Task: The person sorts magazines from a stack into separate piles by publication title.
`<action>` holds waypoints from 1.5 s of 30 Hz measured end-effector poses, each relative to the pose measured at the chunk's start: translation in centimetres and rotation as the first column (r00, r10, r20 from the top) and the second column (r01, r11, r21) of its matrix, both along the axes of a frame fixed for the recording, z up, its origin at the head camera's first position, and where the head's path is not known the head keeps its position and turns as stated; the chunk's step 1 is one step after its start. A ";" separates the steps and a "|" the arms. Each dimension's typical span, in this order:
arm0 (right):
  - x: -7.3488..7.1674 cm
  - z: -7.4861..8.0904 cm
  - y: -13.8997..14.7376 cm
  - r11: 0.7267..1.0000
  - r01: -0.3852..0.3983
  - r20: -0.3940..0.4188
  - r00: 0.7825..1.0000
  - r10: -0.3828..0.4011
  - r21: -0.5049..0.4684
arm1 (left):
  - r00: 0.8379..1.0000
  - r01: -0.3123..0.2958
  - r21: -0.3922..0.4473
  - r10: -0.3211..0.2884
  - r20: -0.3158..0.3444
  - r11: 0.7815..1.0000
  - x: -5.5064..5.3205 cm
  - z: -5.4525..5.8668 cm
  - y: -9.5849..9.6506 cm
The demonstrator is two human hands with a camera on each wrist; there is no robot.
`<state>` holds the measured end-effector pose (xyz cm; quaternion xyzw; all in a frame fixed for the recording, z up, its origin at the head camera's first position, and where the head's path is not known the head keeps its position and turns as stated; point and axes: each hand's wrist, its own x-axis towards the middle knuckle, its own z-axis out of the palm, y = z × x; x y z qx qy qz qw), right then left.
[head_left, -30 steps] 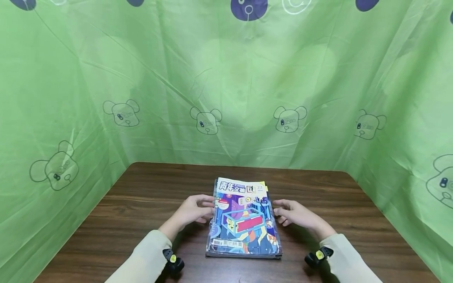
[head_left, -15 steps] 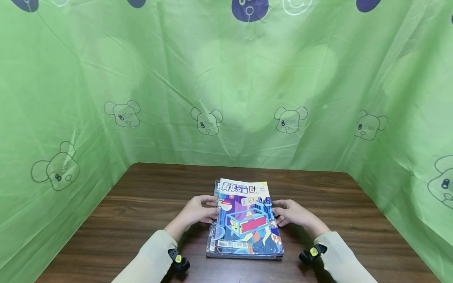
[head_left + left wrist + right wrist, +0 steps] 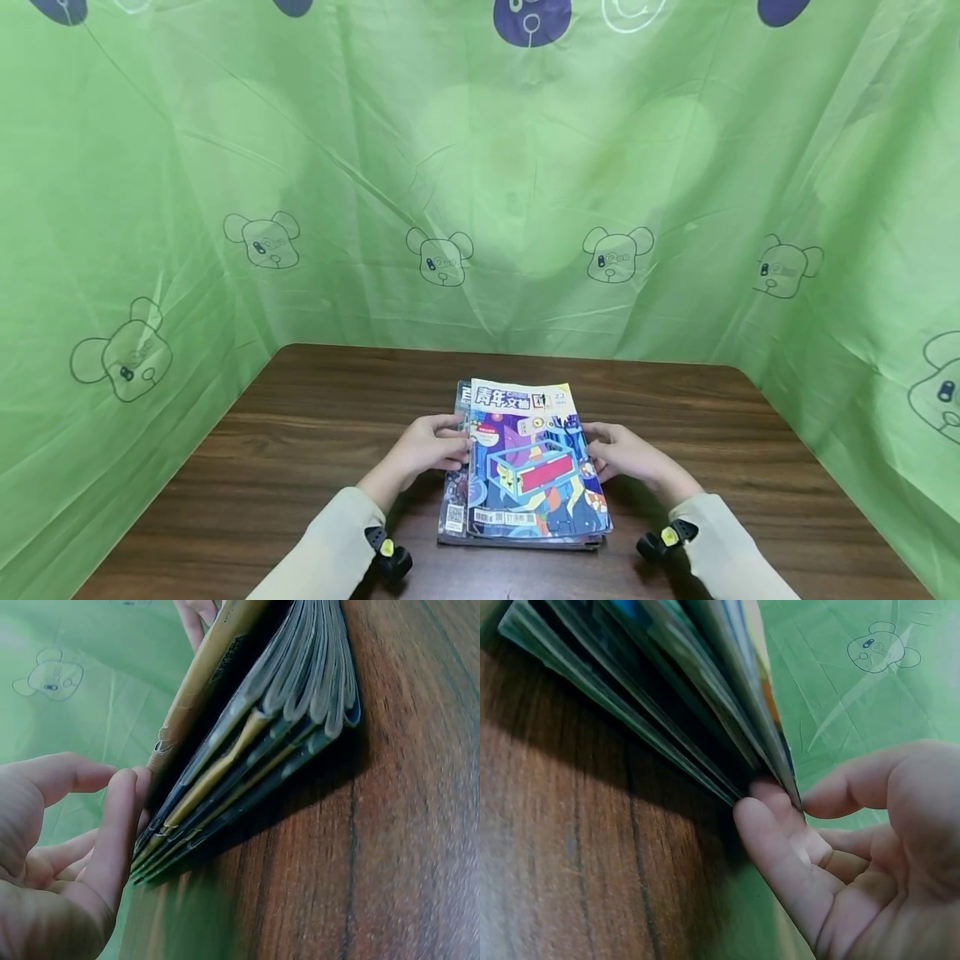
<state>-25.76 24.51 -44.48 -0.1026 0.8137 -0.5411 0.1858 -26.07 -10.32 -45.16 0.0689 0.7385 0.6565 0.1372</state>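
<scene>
A colourful magazine (image 3: pixel 536 479) tops a stack on the table, offset to the right of the magazines below (image 3: pixel 455 508). In the head view my left hand (image 3: pixel 423 446) is at its left edge and my right hand (image 3: pixel 626 458) at its right edge. The left wrist view shows a dark gap between this magazine's worn tan spine (image 3: pixel 202 679) and the lower magazines (image 3: pixel 300 697), with the left hand's fingertips (image 3: pixel 127 780) on the spine. In the right wrist view, the right thumb and fingers (image 3: pixel 784 817) pinch around the page edges (image 3: pixel 761 727).
The dark wooden table (image 3: pixel 315 475) extends around the stack on every side. A green curtain (image 3: pixel 525 183) printed with bear faces encloses the back and both sides. Each wrist wears a small black camera (image 3: pixel 393 562) over a pale sleeve (image 3: pixel 322 542).
The top magazine has slid to the right across the stack, uncovering a strip of the magazine beneath on the left. Both hands have closed in on its edges, the left moving rightward with it.
</scene>
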 end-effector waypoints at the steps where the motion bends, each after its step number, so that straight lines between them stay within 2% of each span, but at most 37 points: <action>1: 0.0 0.0 0.0 1.000 -0.001 0.008 1.000 0.001 -0.007 | 1.000 0.003 0.007 -0.003 0.006 1.000 0.0 0.0 0.0; 8: 0.3 0.1 0.6 0.993 -0.024 0.069 0.997 0.032 -0.114 | 1.000 0.026 0.019 -0.027 0.010 0.999 0.2 -0.2 0.1; 12: 0.3 0.1 0.9 0.978 -0.030 0.107 0.993 0.053 -0.206 | 0.999 0.033 -0.009 -0.033 0.007 0.999 0.4 -0.1 0.1; 17: 0.5 0.2 0.9 0.964 -0.023 0.148 0.987 0.065 -0.266 | 0.999 0.041 -0.054 -0.042 -0.021 0.998 0.7 0.1 0.2; 23: 0.9 0.2 1.0 0.946 -0.039 0.196 0.975 0.107 -0.323 | 0.998 0.064 -0.008 -0.064 -0.007 0.998 1.0 0.2 0.2; 30: 1.3 -0.1 1.4 0.918 -0.086 0.176 0.970 0.165 -0.388 | 0.995 0.091 0.058 -0.093 0.024 0.994 1.0 0.1 0.2; 39: 1.3 -0.3 2.0 0.876 -0.138 0.133 0.966 0.222 -0.462 | 0.993 0.115 0.031 -0.116 0.022 0.993 1.2 0.2 0.4; 45: 1.4 -0.4 2.2 0.868 -0.110 0.139 0.970 0.201 -0.484 | 0.994 0.107 0.032 -0.108 0.003 0.994 1.4 0.5 0.6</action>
